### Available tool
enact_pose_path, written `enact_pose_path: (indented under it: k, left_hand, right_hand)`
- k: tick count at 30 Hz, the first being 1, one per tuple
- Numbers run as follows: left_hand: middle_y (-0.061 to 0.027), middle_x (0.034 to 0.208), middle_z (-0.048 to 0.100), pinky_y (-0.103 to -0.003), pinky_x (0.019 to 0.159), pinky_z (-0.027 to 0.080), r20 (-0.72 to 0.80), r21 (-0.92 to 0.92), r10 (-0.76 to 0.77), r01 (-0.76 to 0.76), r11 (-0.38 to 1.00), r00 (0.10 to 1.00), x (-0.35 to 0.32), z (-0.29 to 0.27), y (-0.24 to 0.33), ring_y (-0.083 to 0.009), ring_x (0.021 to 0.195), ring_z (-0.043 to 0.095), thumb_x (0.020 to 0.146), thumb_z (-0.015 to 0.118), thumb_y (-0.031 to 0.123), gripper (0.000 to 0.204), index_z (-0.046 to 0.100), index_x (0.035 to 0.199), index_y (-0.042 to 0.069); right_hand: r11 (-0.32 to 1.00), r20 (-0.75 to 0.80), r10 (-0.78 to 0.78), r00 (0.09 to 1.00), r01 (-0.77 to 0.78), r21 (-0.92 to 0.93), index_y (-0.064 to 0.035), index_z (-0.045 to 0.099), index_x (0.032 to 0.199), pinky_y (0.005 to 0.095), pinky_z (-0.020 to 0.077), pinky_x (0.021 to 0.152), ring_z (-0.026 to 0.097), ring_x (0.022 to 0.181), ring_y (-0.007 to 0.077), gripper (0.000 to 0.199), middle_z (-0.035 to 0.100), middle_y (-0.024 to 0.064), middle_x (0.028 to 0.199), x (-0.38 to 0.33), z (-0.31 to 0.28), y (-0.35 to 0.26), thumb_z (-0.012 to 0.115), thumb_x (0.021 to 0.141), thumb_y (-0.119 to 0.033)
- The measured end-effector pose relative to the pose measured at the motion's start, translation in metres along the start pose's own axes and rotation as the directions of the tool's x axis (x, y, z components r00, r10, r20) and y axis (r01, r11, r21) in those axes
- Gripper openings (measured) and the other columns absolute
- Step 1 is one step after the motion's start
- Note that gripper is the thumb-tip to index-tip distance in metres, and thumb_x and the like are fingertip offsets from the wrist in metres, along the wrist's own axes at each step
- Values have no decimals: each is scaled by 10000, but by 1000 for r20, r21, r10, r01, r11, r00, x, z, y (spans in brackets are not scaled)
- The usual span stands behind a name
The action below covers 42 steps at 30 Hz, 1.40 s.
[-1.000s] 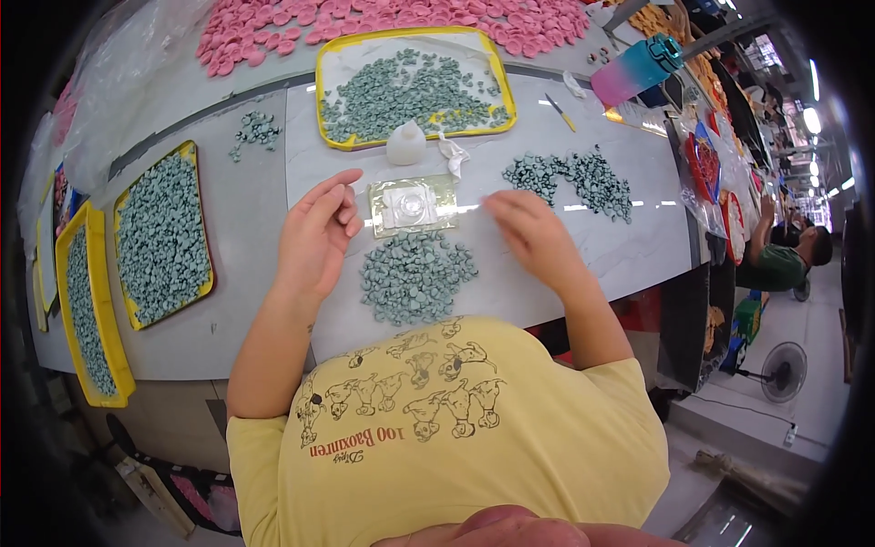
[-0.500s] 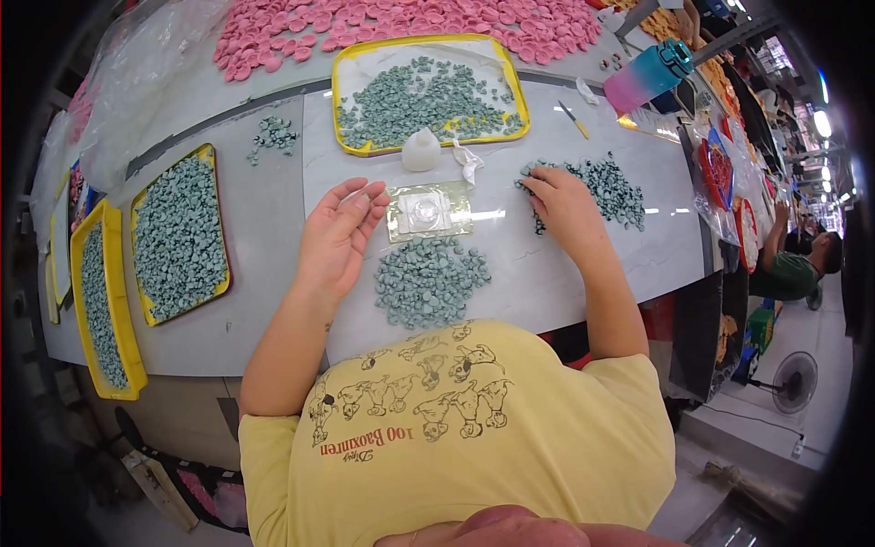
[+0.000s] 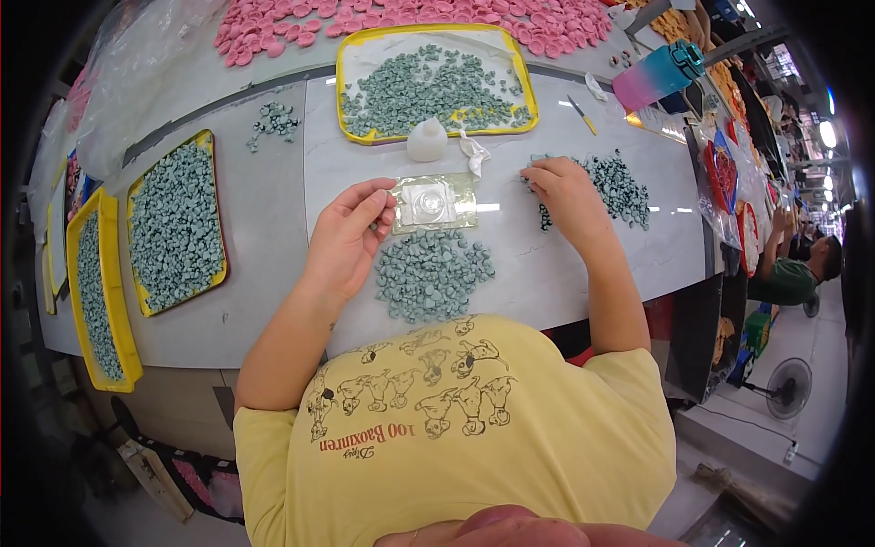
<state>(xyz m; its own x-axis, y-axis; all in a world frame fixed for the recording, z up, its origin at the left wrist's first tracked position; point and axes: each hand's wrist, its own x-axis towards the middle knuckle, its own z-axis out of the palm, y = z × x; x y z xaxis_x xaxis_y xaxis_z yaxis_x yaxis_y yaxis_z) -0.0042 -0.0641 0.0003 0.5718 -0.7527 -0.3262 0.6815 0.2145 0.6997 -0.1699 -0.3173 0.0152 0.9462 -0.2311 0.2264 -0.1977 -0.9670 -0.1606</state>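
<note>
A clear plastic mould plate [image 3: 436, 202] lies flat on the white table [image 3: 538, 273] in front of me. My left hand [image 3: 351, 237] holds its left edge with thumb and fingertips. My right hand [image 3: 565, 187] is further right, fingers curled down onto the near edge of a loose pile of small grey-green pieces [image 3: 615, 187]. A second heap of the same pieces [image 3: 433, 272] sits just below the plate, close to my yellow shirt. A small white dome-shaped lump [image 3: 427, 141] and a crumpled white scrap [image 3: 474, 155] lie just beyond the plate.
A yellow tray [image 3: 346, 100] of green pieces stands at the back, with pink pieces [image 3: 410, 18] behind it. Two more yellow trays [image 3: 214, 150] [image 3: 114, 301] of green pieces are at the left. A pink-and-blue bottle [image 3: 656, 77] stands back right. Another person [image 3: 793, 273] sits at the far right.
My right hand has left the clear plate and moved right to the pile of green pieces. My left hand has stayed at the plate's left edge.
</note>
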Motion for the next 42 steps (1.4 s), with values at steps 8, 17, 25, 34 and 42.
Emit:
enact_pose_path:
  k: [8, 17, 25, 34, 42]
  left_hand:
    - [-59, 918, 596, -208, 699, 457, 37, 33, 1, -2, 999, 999, -6, 1, -2, -91, 758, 521, 911, 561, 66, 233, 549, 1126, -22]
    - [-117, 946, 629, -224, 658, 481, 51, 35, -38, 36, 999, 998, -6, -9, -4, -116, 744, 568, 893, 580, 40, 183, 550, 1066, -13]
    - [-101, 958, 644, -220, 690, 496, 45, 46, -67, 65, 997, 997, -3, -14, -7, -120, 779, 593, 869, 610, 22, 204, 557, 1061, -21]
    - [-125, 1008, 621, -213, 724, 528, -41, 38, -111, 113, 993, 993, -1, -25, 2, -118, 804, 601, 890, 578, 23, 225, 548, 1098, -60]
    - [-126, 993, 625, -209, 718, 535, -72, 48, -89, 93, 995, 993, -4, -29, 6, -119, 797, 607, 894, 580, 40, 218, 540, 1083, -60]
  right_hand:
    - [996, 104, 10, 995, -19, 87, -4, 630, 1011, 356, 479, 834, 565, 963, 308, 268, 589, 140, 1024, 2, 11, -16, 571, 756, 54]
    - [945, 75, -25, 997, -1, 326, -30, 637, 949, 343, 496, 739, 591, 839, 280, 159, 606, 104, 912, 14, 15, -56, 633, 790, -30]
    - [945, -109, -92, 990, 122, 304, -61, 663, 885, 332, 501, 649, 610, 731, 251, 125, 643, 75, 816, 25, 34, -77, 689, 764, -77]
    - [984, 9, -166, 986, 165, 65, -43, 648, 877, 363, 502, 661, 608, 770, 268, 141, 629, 84, 808, 15, 54, -65, 668, 738, -41]
    - [988, 71, -75, 995, 65, 139, -49, 646, 890, 363, 504, 666, 617, 773, 270, 178, 640, 92, 837, 21, 46, -68, 665, 719, -5]
